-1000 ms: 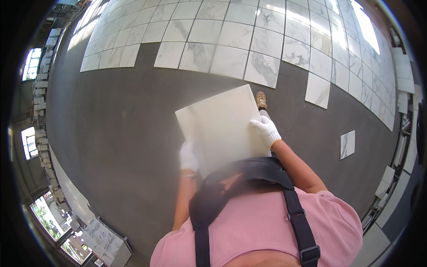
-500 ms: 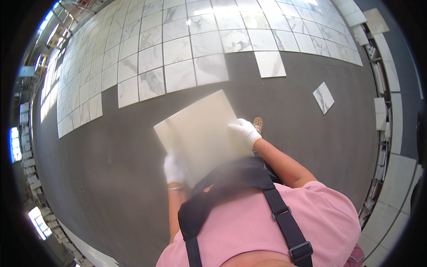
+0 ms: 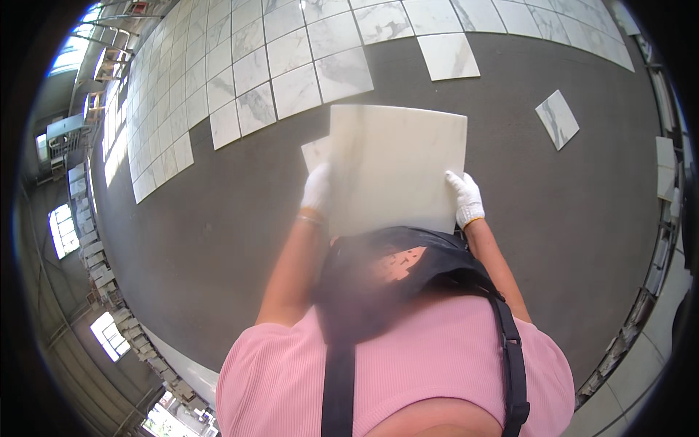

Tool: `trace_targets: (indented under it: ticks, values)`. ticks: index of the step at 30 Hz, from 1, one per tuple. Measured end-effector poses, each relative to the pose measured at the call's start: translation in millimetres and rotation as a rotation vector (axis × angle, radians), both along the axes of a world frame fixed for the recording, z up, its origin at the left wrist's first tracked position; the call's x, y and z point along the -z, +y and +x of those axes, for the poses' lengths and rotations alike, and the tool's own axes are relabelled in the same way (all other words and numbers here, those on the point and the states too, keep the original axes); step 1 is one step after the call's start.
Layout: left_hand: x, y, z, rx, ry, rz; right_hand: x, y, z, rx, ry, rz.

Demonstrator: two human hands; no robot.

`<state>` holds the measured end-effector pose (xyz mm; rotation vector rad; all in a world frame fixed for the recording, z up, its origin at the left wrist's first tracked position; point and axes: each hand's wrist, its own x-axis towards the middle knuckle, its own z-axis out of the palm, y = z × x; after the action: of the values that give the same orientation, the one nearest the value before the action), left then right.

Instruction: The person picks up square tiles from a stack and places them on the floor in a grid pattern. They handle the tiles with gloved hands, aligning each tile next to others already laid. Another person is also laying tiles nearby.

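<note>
A square cream-white marble tile (image 3: pixel 397 164) is held up in front of my body, its near edge close to my dark apron (image 3: pixel 408 255). My left hand (image 3: pixel 316 191), in a white knit glove, is closed on its left edge. At the right edge my gloved right hand (image 3: pixel 467 199) grips it, thumb on the top face and fingers partly hidden beneath. A corner of another pale tile (image 3: pixel 314 152) pokes out past the left edge; whether it lies on the floor or is held beneath, I cannot tell.
Rows of veined white marble tiles (image 3: pixel 294 92) cover the far side of the grey floor (image 3: pixel 539 218). One tile (image 3: pixel 449 57) juts from the rows, and another (image 3: pixel 558 120) lies turned at the right. Stacked slabs (image 3: pixel 109 273) line the left wall.
The marble tile has swung round from slanted to nearly square in front of me and shifted right. My hands have moved with it, and my view has turned.
</note>
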<state>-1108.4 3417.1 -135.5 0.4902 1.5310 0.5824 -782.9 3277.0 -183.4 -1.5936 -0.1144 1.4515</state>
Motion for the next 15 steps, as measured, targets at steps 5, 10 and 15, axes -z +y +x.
trace_targets:
  ticks: [5,10,15]
  values:
    - [-17.9,-7.8,92.6,-0.043,-0.106,-0.055,-7.5,-25.5,70.3,0.107,0.005,-0.005]
    - [-9.5,12.0,134.6,0.130,-0.057,-0.055,10.7,-43.5,109.5,0.193,-0.014,0.020]
    - [-22.1,17.8,185.8,0.352,0.039,-0.026,22.9,-60.8,141.0,0.256,-0.169,-0.016]
